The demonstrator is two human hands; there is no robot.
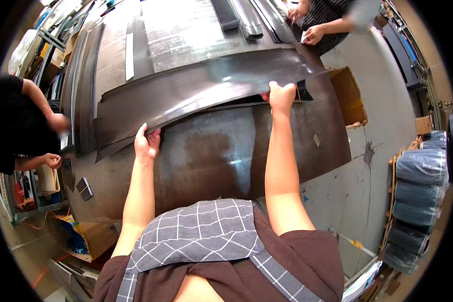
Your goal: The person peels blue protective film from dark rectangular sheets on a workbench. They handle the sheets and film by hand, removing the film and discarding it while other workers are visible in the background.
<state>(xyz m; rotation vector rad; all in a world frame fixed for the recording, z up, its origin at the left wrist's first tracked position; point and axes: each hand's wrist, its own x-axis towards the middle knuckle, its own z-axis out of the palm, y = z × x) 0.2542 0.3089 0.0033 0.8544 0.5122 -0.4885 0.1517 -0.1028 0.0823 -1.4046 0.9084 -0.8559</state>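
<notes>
Dial centred on the bare near part of the table [307, 151]; you at six, twelve straight ahead.

Step in hand, as I judge it: handling the long dark sheet [186, 90] by its near edge. That edge looks bowed and raised off what lies below; a dark gap shows under it near two. Your next move calls for an even hold at both points, I'd say, since a thin, springy sheet could buckle between them.

Your left hand [147, 143], at nine: gripping the near edge, thumb on top, fingers partly hidden beneath. Your right hand [282, 98], at two: clasping the same edge toward its other end, fingers curled under.

Sheet lies just beyond both hands, from between nine and ten round to between one and two, most of its width on the far side of your grip. Layered edges at its left end; can't tell whether you hold one layer or several.

Around it: dark strips [85, 100] at ten, a white strip [130, 56] at eleven. One co-worker's hand [52, 161] at nine, beside the table; another co-worker's hand [314, 34] at one, with something small and white.
</notes>
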